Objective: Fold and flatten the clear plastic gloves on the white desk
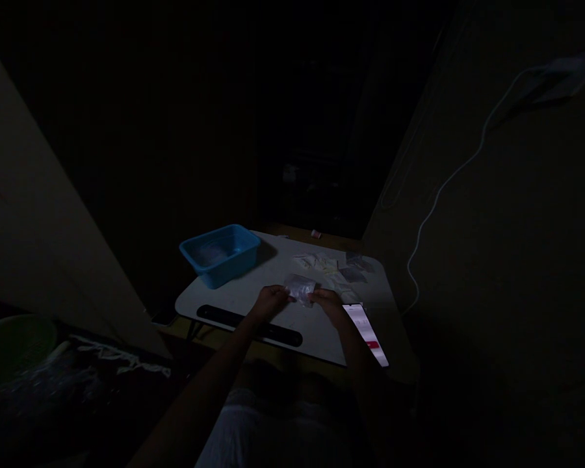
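One blue tub [219, 255], one lit phone [368, 331], one clear bag [301, 287], two hands, left [272, 300] and right [327, 300]; the scattered packets [332, 265] are too dim to count.

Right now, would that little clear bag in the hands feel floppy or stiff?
Probably floppy: the clear bag looks crinkled and thin, pinched between the left hand and right hand. Likely light, being thin film; perhaps slippery, since it glints.

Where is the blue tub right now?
Head view: the blue tub sits at the white table's far left corner, left of and beyond the left hand and right hand, which hold a clear packet between them.
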{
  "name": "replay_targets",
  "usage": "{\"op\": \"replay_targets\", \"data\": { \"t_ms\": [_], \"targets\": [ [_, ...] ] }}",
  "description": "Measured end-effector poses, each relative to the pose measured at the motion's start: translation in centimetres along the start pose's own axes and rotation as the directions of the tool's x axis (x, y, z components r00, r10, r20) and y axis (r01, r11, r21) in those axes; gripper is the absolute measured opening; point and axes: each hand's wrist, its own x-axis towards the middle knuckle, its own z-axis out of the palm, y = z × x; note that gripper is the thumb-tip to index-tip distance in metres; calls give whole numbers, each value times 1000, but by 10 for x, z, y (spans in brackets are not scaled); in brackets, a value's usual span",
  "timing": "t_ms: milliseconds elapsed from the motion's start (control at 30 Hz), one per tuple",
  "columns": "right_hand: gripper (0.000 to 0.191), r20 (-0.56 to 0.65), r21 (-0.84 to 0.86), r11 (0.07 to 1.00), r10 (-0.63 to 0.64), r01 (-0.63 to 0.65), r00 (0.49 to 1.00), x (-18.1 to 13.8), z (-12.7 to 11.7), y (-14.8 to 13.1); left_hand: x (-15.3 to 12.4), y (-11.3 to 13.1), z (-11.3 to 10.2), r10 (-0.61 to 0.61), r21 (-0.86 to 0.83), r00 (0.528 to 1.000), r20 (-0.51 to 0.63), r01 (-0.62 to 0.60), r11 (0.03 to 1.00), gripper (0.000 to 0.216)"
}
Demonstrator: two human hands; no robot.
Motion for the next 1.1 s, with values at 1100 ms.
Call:
{"op": "replay_targets", "data": {
  "t_ms": [1100],
  "targets": [
    [25, 2, 9, 1000, -23, 23, 1000, -3, 0, 0, -2, 4, 1, 70, 16, 997, -19, -70, 997, 28]
  ]
}}
